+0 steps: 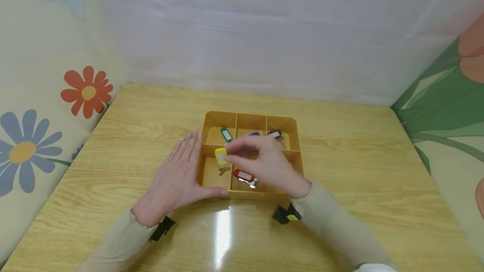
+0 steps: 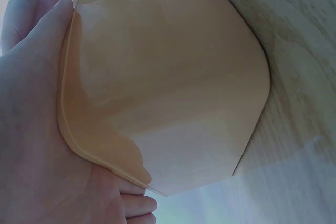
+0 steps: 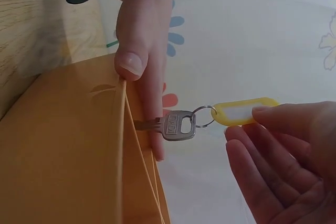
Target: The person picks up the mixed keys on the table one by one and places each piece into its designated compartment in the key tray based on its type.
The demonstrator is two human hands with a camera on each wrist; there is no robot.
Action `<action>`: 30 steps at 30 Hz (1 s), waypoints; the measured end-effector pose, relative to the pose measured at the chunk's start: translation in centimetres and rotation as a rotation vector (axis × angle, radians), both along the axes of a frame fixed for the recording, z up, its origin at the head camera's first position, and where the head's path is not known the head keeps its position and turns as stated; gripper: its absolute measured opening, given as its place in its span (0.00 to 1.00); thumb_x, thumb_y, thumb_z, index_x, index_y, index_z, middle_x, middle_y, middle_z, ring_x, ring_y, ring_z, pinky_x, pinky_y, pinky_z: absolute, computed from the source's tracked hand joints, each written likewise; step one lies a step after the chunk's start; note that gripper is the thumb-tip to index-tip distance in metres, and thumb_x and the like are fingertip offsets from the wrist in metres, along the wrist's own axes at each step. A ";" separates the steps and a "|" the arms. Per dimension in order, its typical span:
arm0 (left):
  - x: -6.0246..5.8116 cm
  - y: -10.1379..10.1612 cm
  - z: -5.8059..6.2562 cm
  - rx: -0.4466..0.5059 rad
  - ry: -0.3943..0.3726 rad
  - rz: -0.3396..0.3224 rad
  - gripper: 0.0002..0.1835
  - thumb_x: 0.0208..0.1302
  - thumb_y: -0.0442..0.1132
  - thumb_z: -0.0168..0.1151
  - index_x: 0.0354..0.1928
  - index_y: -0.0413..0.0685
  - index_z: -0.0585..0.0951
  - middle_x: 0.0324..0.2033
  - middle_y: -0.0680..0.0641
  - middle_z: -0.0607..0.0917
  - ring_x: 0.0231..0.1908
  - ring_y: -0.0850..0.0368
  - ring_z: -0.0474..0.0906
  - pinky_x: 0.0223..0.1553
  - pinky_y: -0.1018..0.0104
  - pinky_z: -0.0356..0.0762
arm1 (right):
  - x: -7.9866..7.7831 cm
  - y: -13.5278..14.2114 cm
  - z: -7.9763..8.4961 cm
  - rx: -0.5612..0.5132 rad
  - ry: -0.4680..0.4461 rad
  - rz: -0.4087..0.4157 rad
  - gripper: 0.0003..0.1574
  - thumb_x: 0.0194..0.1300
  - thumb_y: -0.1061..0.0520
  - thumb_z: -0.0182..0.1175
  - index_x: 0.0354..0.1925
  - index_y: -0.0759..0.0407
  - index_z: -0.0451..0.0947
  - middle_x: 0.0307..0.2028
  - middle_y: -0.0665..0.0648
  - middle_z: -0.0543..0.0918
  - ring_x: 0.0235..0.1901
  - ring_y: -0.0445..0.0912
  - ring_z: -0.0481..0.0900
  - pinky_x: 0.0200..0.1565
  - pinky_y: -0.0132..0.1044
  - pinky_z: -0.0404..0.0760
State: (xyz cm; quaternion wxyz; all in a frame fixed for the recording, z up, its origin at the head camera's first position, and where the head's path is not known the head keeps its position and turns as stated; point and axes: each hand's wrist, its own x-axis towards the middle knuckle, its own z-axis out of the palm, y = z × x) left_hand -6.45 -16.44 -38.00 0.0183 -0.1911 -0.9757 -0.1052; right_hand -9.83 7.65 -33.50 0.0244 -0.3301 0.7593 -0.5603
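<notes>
My right hand point(image 1: 264, 160) pinches a yellow key tag point(image 1: 221, 156) between thumb and forefinger. From the tag's ring hangs a silver key point(image 3: 178, 125), its blade dipping toward the front left compartment of the yellow divided box point(image 1: 251, 194). Along the box's left side lies my left hand point(image 1: 177, 175), fingers straight and thumb stretched over the front rim. In the left wrist view the palm sits against the box's corner. A red key tag point(image 1: 243, 175) with its key lies in the front middle compartment. My right hand partly hides the front right compartment.
In the back row lie a green key tag point(image 1: 226, 134) on the left, a purple tag point(image 1: 255, 134) in the middle and a black tag point(image 1: 274, 134) with keys on the right. Under everything is a wooden table point(image 1: 351, 158), with a white cloth point(image 1: 249, 32) behind.
</notes>
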 end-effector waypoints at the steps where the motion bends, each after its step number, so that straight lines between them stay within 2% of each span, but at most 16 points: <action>1: 0.0 0.0 0.0 -0.001 0.000 0.000 0.80 0.42 0.92 0.45 0.80 0.34 0.39 0.79 0.38 0.37 0.78 0.41 0.37 0.76 0.48 0.41 | 0.0 0.0 -0.1 -0.004 0.003 0.004 0.10 0.65 0.60 0.72 0.45 0.56 0.88 0.39 0.43 0.88 0.37 0.41 0.86 0.39 0.38 0.87; 8: 0.0 0.0 0.1 0.002 -0.016 0.007 0.80 0.41 0.93 0.45 0.80 0.35 0.38 0.79 0.39 0.35 0.78 0.46 0.32 0.76 0.48 0.40 | 0.0 -0.1 -0.5 -0.001 -0.014 -0.002 0.10 0.64 0.60 0.73 0.45 0.57 0.88 0.38 0.44 0.88 0.36 0.40 0.86 0.38 0.38 0.87; 19: 0.0 0.1 0.1 -0.008 -0.034 0.011 0.80 0.41 0.93 0.44 0.80 0.36 0.37 0.79 0.39 0.34 0.78 0.44 0.34 0.76 0.48 0.41 | 0.2 -0.3 -0.7 0.027 -0.038 -0.001 0.09 0.65 0.59 0.72 0.44 0.56 0.88 0.37 0.42 0.88 0.36 0.39 0.86 0.39 0.37 0.87; 25: 0.0 0.0 0.1 -0.009 -0.020 0.007 0.80 0.41 0.93 0.44 0.80 0.35 0.38 0.79 0.38 0.35 0.78 0.42 0.36 0.76 0.48 0.41 | 0.2 -0.6 -1.3 0.035 -0.038 0.013 0.08 0.66 0.60 0.71 0.44 0.56 0.88 0.37 0.43 0.88 0.35 0.39 0.86 0.39 0.37 0.87; 30: 0.0 0.1 0.1 -0.006 -0.011 0.002 0.80 0.42 0.92 0.44 0.79 0.34 0.39 0.79 0.38 0.36 0.78 0.42 0.37 0.76 0.48 0.41 | 0.0 -1.0 -1.7 0.001 -0.034 0.015 0.17 0.66 0.64 0.70 0.53 0.60 0.85 0.47 0.51 0.88 0.42 0.42 0.87 0.45 0.36 0.86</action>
